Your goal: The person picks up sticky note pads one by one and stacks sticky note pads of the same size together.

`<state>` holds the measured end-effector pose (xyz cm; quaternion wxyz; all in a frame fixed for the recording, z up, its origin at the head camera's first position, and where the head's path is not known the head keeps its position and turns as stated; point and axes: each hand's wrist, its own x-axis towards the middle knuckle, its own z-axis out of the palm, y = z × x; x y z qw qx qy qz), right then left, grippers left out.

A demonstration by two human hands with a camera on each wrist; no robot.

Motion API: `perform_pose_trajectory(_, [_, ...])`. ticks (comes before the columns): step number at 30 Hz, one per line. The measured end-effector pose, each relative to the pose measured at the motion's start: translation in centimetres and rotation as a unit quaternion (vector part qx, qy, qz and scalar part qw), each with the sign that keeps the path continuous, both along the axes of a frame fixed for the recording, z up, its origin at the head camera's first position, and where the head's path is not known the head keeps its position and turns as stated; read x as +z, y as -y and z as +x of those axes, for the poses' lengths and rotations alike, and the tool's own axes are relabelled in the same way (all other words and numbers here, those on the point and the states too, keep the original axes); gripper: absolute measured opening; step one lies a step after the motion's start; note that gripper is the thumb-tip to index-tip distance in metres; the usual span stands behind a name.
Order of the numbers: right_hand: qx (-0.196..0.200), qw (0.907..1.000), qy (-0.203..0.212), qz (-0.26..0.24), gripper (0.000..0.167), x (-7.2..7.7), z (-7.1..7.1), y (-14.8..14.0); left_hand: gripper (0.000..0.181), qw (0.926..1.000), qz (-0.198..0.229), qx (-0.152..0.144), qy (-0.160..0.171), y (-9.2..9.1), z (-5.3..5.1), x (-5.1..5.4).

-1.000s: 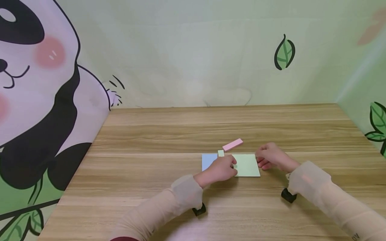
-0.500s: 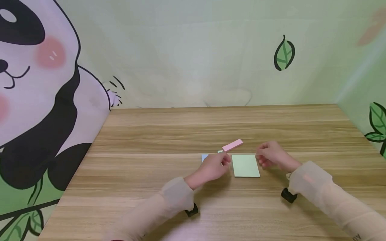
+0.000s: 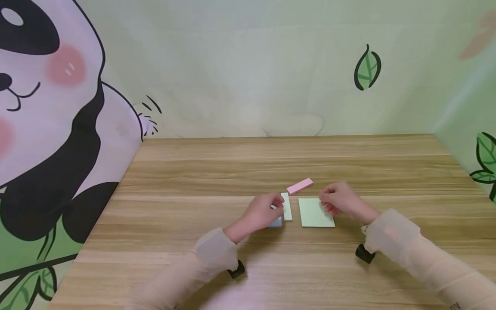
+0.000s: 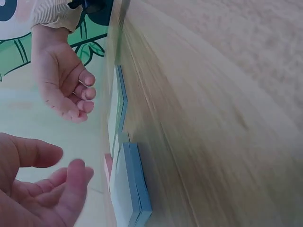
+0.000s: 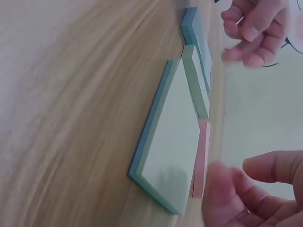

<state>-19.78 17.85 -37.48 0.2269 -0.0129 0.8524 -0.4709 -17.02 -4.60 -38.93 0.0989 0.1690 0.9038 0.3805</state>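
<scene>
Over a blue pad (image 3: pixel 276 223) is my left hand (image 3: pixel 258 214), fingers loosely bent with nothing between them; it hides much of that pad. In the left wrist view a gap shows between this hand (image 4: pixel 45 187) and the two-layer blue stack (image 4: pixel 124 189). My right hand (image 3: pixel 342 199) hangs over the right edge of a light green square (image 3: pixel 313 216), its fingers loosely bent and holding nothing. The right wrist view shows the green square (image 5: pixel 170 137) lying on a blue layer. Between the two pads lies a pale green strip (image 3: pixel 287 207).
A pink strip (image 3: pixel 299 186) lies at an angle just behind the green pieces on the wooden table (image 3: pixel 174 181). Behind the table hangs a pale backdrop with a panda (image 3: pixel 38 142) at the left and leaves printed on it.
My left hand has moved left from the green square, past the pale strip, to above the blue pad, uncovering the strip. My right hand has shifted slightly left over the square's edge.
</scene>
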Motion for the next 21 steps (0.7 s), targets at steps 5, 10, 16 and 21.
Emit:
perform_pose_trajectory(5, [0.002,0.9994,-0.026,0.022,0.036,0.0,-0.2,0.2,0.045,0.9858,0.121,0.014,0.116,-1.0,0.0,0.2])
perform_pose_trajectory(10, [-0.002,0.9990,-0.034,0.030,0.046,-0.1,-0.3,0.0,0.057,0.9462,0.215,0.030,0.240,-2.5,-0.3,0.3])
perform_pose_trajectory(16, [-0.011,0.9994,-0.025,0.020,0.049,-0.2,-0.3,0.0,0.059,0.9114,0.261,0.058,0.313,-3.5,-0.8,0.0])
perform_pose_trajectory(21, [-0.019,0.9993,-0.017,0.027,0.048,-0.3,-0.2,0.1,0.055,0.9010,0.265,0.070,0.336,-3.9,-1.1,-0.3])
